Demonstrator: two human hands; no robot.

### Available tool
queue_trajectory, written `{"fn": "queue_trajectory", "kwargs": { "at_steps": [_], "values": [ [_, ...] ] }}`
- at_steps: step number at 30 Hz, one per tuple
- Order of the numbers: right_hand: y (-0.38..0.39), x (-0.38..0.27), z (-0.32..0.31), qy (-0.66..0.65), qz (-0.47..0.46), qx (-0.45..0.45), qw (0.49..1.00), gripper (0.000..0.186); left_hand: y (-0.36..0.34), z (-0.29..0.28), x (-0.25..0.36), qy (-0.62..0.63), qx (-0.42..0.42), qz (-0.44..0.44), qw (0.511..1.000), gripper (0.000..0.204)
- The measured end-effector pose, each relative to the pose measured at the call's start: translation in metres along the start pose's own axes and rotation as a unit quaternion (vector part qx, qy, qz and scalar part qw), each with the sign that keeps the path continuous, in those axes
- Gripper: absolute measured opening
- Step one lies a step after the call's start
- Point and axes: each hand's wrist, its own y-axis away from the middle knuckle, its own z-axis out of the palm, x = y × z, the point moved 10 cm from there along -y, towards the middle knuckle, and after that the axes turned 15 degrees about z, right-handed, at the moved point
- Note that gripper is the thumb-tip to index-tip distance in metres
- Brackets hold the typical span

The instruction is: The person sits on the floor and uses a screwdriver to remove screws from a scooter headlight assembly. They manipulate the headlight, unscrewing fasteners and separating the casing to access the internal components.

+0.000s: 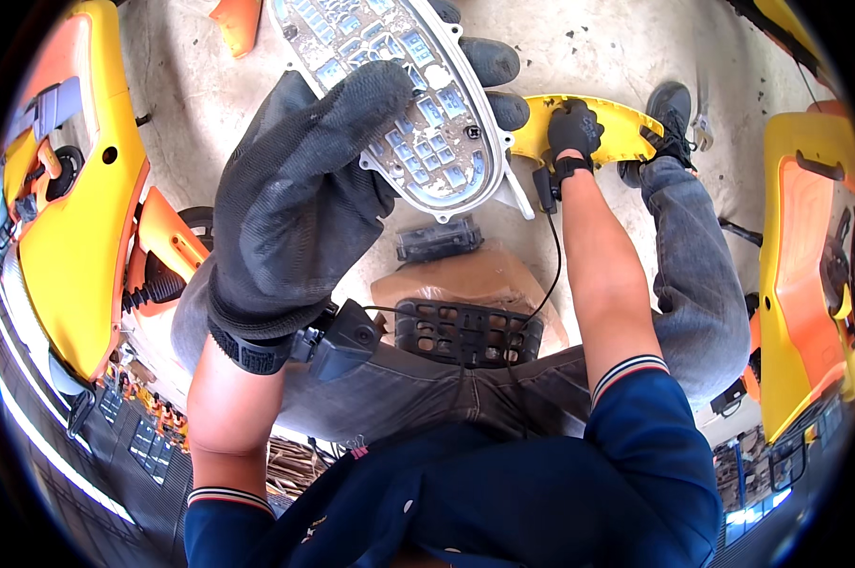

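Close in front of me, my left hand (300, 199), in a black work glove, is closed round an oval circuit-board unit (437, 133). The unit has a pale rim with screw lugs and rows of blue-grey components. The thumb lies across its face, and other fingertips show past its right edge. Farther right, my right hand (576, 129), also gloved in black, has its fingers curled on a curved yellow plastic panel (628, 142) low over the floor. The panel's left end is hidden behind the unit and the left fingertips.
Yellow-and-orange vehicle bodies (77, 256) (795, 284) stand on both sides. Between my legs are a brown cardboard piece (446, 276), a black slotted tray (470, 331) and a black block-like part (439, 240). A cable runs from my right wrist. A wrench (702, 131) lies beside my right shoe.
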Motion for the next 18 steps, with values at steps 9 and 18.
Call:
{"fn": "queue_trajectory", "kwargs": {
  "at_steps": [9,18],
  "values": [
    [0.008,-0.003,-0.005,-0.007,0.003,0.005,1.0,0.034,0.0,0.002,-0.002,0.027,0.019,-0.003,0.999,0.045],
    [0.003,0.003,-0.001,-0.033,0.027,0.022,0.999,0.034,0.0,-0.001,-0.003,0.012,0.017,-0.002,1.0,0.043]
  ]
}}
